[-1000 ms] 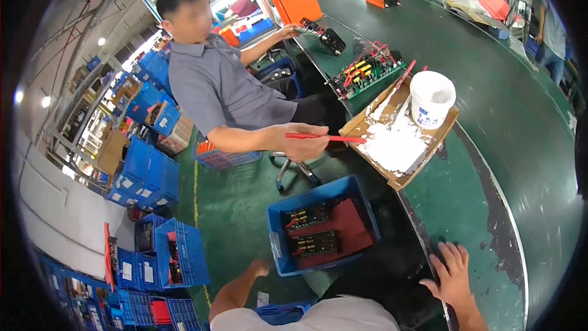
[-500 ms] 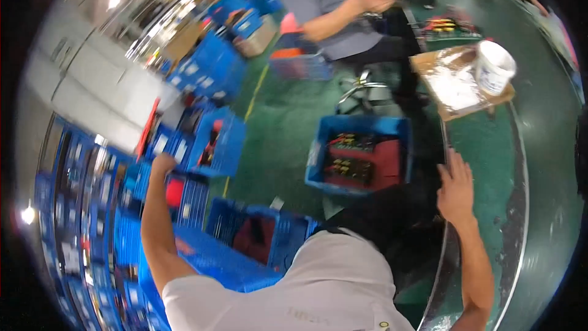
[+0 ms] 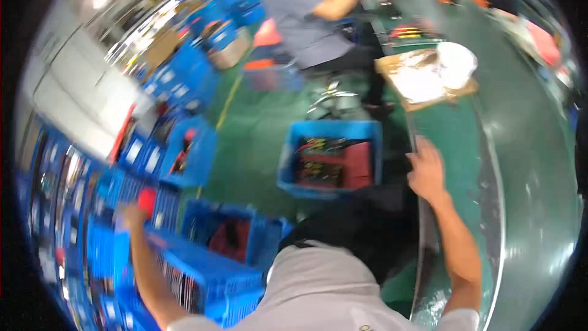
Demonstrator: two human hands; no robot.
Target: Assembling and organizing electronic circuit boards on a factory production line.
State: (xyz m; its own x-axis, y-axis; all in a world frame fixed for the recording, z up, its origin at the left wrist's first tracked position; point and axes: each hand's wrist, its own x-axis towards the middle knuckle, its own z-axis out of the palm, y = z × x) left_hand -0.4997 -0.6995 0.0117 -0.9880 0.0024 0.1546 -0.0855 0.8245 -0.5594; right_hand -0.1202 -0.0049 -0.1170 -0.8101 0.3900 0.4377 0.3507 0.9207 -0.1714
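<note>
My left hand (image 3: 130, 216) is smeared by motion, so its fingers do not show clearly. It is over the stacked blue crates at the left, beside a red object (image 3: 147, 199); whether it touches anything cannot be made out. My right hand (image 3: 427, 170) rests at the near-side edge of the long green work surface (image 3: 450, 132), thumb apart from partly bent fingers, with nothing seen in it. Between my arms a blue crate (image 3: 334, 127) holds dark circuit boards with yellow parts and red sheets or pads.
A blue crate (image 3: 260, 270) lies close to my left forearm, another blue bin (image 3: 199, 208) beyond it. On the green surface a cardboard tray (image 3: 422, 107) carries a white bucket (image 3: 456, 64). A seated person in grey (image 3: 306, 24) is ahead, by a chair base (image 3: 331, 101).
My left hand has come back nearer to me along the crates. My right hand's spread fingers have drawn in at the surface's edge. The whole view has shifted, and the seated person's arm has moved.
</note>
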